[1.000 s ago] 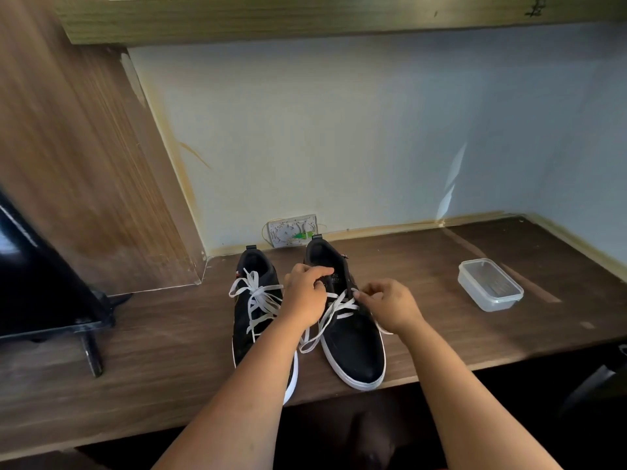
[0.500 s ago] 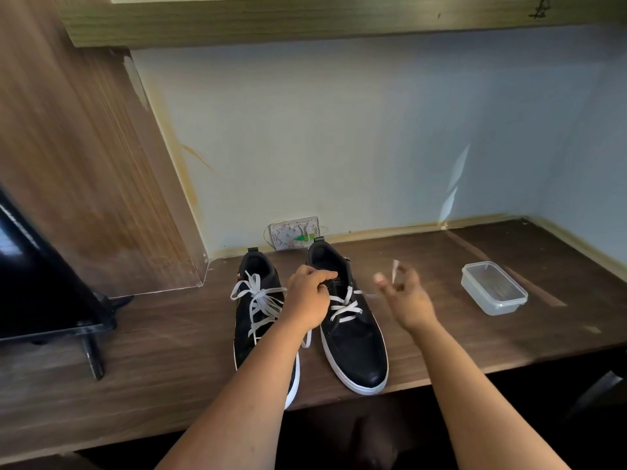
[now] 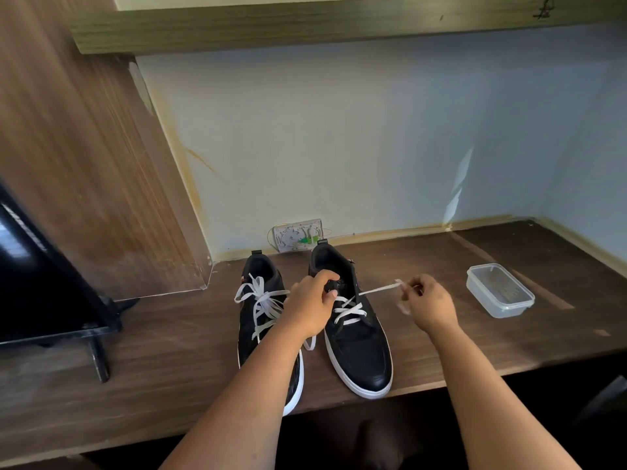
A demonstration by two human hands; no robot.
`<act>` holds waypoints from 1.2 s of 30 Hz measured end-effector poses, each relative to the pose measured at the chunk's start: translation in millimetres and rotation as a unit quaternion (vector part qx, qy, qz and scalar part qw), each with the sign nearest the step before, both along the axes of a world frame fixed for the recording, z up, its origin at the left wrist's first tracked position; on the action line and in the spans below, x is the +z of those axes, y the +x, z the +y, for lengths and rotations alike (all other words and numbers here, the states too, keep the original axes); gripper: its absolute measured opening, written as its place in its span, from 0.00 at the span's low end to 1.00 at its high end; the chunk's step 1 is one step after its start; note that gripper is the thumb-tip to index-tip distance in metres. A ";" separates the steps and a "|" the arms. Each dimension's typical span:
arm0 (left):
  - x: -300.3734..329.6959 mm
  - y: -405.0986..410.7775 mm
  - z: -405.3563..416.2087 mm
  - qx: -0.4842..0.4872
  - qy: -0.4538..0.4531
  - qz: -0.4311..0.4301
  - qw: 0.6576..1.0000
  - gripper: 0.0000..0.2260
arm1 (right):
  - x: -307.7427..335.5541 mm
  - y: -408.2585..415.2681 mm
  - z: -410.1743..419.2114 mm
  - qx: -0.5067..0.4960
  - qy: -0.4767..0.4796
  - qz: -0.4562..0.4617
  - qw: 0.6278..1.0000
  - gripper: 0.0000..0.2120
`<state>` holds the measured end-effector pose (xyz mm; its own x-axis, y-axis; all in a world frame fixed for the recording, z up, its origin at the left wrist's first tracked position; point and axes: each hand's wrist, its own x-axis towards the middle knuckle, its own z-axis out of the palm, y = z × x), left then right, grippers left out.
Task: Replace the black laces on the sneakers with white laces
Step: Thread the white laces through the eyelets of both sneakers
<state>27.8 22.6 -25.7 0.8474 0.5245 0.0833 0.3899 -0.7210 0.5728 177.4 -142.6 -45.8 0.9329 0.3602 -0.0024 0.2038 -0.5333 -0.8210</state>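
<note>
- On the dark wooden desk (image 3: 475, 340), seen from the head camera, two black leather sneakers with white soles stand side by side, toes toward the person; the left-hand black sneaker (image 3: 264, 320) is already threaded with a flat white lace (image 3: 263, 301) whose ends lie loose and untied.
- The right-hand black sneaker (image 3: 356, 347) carries white crossings over its lower eyelets only, so the lacing is judged to be partly done; no black lace is seen anywhere.
- The left hand (image 3: 312, 308) is curled over the tongue and collar of that shoe, with thumb and fingers closed on its upper edge, and the shoe is steadied by it.
- The right hand (image 3: 429, 303) is held just right of the shoe, and the free end of the flat white lace of the right shoe (image 3: 380, 289) is pinched between thumb and fingertips and drawn out taut from an eyelet.
- The strand is best pulled level and untwisted until the slack is taken up, while the shoe is kept pressed down so that it is not dragged sideways.
- Both ends ought then to be compared for equal length before the next eyelet is threaded.
- A clear plastic lidded box (image 3: 498, 290) lies well apart to the right, and a black screen on a stand (image 3: 44, 293) is at the left edge.
</note>
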 end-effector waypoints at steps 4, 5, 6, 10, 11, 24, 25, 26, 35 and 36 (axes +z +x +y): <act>6.0 -3.3 -1.6 -0.013 0.009 -0.001 1.000 0.14 | -4.1 6.0 -7.7 0.007 -0.029 0.018 0.999 0.09; 8.3 -4.8 -2.8 -0.018 -0.006 0.010 1.000 0.15 | -5.5 5.7 -8.0 0.018 -0.038 0.019 0.999 0.10; 11.2 -6.5 -4.3 -0.021 -0.028 0.025 0.999 0.16 | -5.7 4.8 -7.4 0.032 -0.052 0.016 0.998 0.10; 18.4 -13.5 -0.8 0.021 -0.167 0.079 0.983 0.20 | -6.6 -3.8 5.5 0.044 -0.168 -0.066 0.983 0.14; 19.4 -15.4 0.5 0.028 -0.185 0.087 0.978 0.19 | -3.3 -10.1 10.3 0.039 -0.178 -0.096 0.979 0.14; 60.4 -21.6 -7.7 0.056 -0.311 -0.171 0.933 0.07 | 28.6 -66.0 40.6 0.219 0.175 0.027 0.960 0.09; 63.3 -23.8 -5.7 0.058 -0.332 -0.191 0.922 0.05 | 26.7 -62.1 38.0 0.172 0.205 0.073 0.961 0.10; 66.1 -25.7 -3.9 0.062 -0.351 -0.214 0.909 0.04 | 25.0 -57.6 34.6 0.125 0.226 0.111 0.960 0.11; 62.9 -21.2 -25.1 0.010 -0.290 -0.161 0.943 0.05 | 48.8 -71.4 27.6 0.279 0.244 0.173 0.912 0.12; 63.2 -20.7 -26.2 0.011 -0.291 -0.165 0.942 0.05 | 47.6 -71.7 27.3 0.283 0.209 0.122 0.928 0.13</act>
